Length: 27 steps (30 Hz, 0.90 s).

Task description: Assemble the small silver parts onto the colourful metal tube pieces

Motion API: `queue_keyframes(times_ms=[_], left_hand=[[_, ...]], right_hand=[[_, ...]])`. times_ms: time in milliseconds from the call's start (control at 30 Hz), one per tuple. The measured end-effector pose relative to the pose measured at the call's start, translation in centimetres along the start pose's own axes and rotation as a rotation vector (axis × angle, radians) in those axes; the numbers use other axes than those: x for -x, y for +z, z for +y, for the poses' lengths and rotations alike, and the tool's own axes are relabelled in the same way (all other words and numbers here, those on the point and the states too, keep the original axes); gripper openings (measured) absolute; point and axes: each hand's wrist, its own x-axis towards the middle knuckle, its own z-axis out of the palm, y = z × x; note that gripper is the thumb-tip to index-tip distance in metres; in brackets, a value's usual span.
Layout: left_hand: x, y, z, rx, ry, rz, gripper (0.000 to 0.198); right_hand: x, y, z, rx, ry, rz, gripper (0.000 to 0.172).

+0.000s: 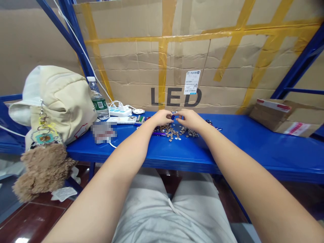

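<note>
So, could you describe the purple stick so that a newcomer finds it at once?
On the blue table, find the round brown pieces near the left hand. The purple stick lies at their left edge, set apart by its length and colour.

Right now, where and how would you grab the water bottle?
Probably its neck, just under the white cap, from above. The water bottle stands upright and narrows there; in view, the cream bag overlaps its left side, and the power strip sits low to its right.

one near view looks forward and down from the head at a blue table (253,138).
</note>
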Motion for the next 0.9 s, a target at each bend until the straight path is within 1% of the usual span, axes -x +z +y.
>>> queue_keyframes(times_ms=[100, 167, 200, 233, 267, 367, 400, 433, 567, 700, 900], left_hand=[[-0.1, 0.1, -0.1, 0.065, -0.001, 0.027, 0.020], [-0.1, 0.0, 0.0, 0.030, -0.025, 0.027, 0.023], [0.0, 0.0, 0.1, 0.000, -0.039, 0.022, 0.024], [0.1, -0.1, 0.2, -0.029, -0.050, 0.017, 0.026], [0.2, -0.1, 0.2, -0.050, -0.058, 0.014, 0.027], [0.3, -0.3, 0.4, -0.067, -0.080, 0.007, 0.031], [0.3, -0.3, 0.5, -0.069, -0.089, -0.002, 0.033], [0.3, -0.3, 0.5, -0.075, -0.098, -0.014, 0.035], [0.3, -0.4, 0.6, -0.116, -0.115, -0.058, 0.040], [0.3, -0.3, 0.6, -0.159, -0.099, -0.067, 0.041], [0.5, -0.3, 0.8, -0.203, -0.082, -0.075, 0.041]], right_hand=[[0.1, -0.6, 0.7, -0.091, 0.066, 0.081, 0.034], [0.3, -1.3, 1.6, -0.118, 0.164, 0.129, 0.033], [0.6, -1.6, 2.1, -0.115, 0.219, 0.123, 0.031], [0.8, -2.0, 2.5, -0.104, 0.267, 0.080, 0.028], [1.1, -2.3, 3.0, -0.085, 0.309, 0.000, 0.025], [1.9, -3.2, 3.9, -0.070, 0.398, -0.281, 0.018], [2.1, -3.4, 4.0, -0.076, 0.411, -0.343, 0.018], [2.2, -3.4, 4.1, -0.082, 0.417, -0.377, 0.018], [2.1, -3.0, 4.1, -0.087, 0.424, -0.390, 0.015], [1.6, -2.0, 3.5, -0.054, 0.381, -0.391, 0.015], [1.3, -1.6, 2.8, 0.030, 0.430, -0.451, 0.015]])
